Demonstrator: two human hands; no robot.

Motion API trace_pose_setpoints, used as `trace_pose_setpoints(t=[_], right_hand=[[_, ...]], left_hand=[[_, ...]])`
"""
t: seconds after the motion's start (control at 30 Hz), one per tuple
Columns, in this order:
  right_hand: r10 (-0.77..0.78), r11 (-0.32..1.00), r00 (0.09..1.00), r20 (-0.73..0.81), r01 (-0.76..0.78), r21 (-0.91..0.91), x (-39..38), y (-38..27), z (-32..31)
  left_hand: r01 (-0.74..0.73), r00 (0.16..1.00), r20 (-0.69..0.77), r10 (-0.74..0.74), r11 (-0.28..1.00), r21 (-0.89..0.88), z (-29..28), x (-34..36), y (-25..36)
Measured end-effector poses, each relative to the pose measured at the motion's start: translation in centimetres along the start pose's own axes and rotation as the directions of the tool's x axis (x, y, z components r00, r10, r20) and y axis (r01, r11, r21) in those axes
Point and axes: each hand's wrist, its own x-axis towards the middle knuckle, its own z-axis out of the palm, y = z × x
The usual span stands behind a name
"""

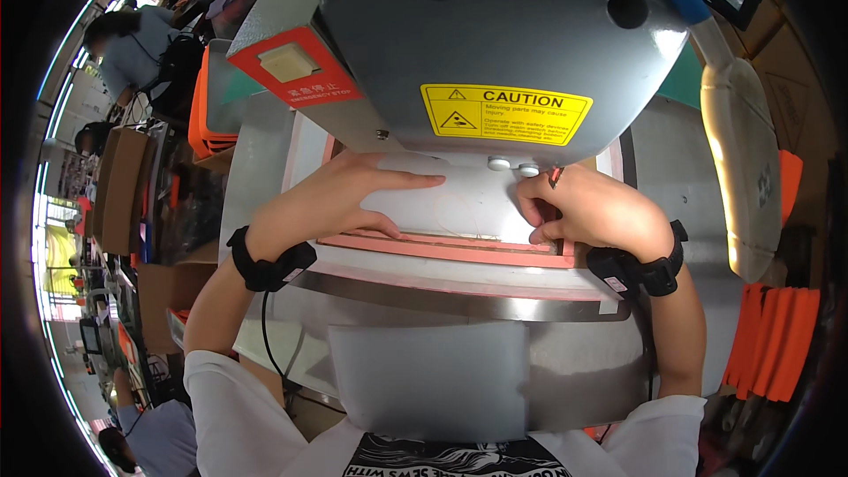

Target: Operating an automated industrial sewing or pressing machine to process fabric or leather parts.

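My left hand [353, 190] lies with fingers spread on a flat white sheet [442, 190] under the machine head. Its thumb reaches the near edge of the sheet, beside a pink-edged frame [442, 250]. At the sheet's right side my right hand [583, 208] is closed, thumb and fingers curled together near the frame's right corner. A small red and dark piece [555, 177] shows by its knuckles; what the fingers grip is hidden. A fine loose thread [455, 216] curls on the sheet between the hands. Black straps with small boxes circle both wrists.
The large grey sewing machine head [503, 44] hangs just above my hands, bearing a yellow warning label and a red-faced switch box [291, 66]. A lit white lamp arm [742, 159] stands right. Orange pieces [773, 340] hang lower right. A translucent grey sheet [428, 380] lies before me. People work at left.
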Motion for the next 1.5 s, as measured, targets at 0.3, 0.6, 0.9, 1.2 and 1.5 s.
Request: trace_pose_setpoints(t=[0.3, 0.6, 0.9, 1.2, 1.5], right_hand=[[0.02, 0.999, 0.999, 0.036, -0.022, 0.048, 0.1, 0.2, -0.1], [0.03, 0.991, 0.999, 0.034, -0.034, 0.13, 0.1, -0.1, -0.2], [0.174, 0.969, 0.983, 0.062, -0.182, 0.168, 0.3, -0.4, 0.1], [0.117, 0.977, 0.993, 0.037, -0.121, 0.175, 0.3, -0.5, 0.1], [0.034, 0.998, 0.999, -0.023, -0.033, 0.049, 0.2, 0.1, 0.4]], left_hand=[[0.115, 0.979, 0.18, -0.092, 0.985, -0.126, -0.8, 0.6, -0.5], [0.014, 0.996, 0.088, 0.005, 0.977, -0.212, 0.6, 2.3, 0.4], [-0.086, 0.995, -0.052, 0.087, 0.996, 0.012, 2.5, 2.9, 1.5], [-0.03, 0.999, -0.026, 0.028, 0.996, -0.085, 1.9, 2.4, 1.2], [0.033, 0.995, 0.084, -0.049, 0.984, 0.174, -1.2, -0.4, -0.2]])
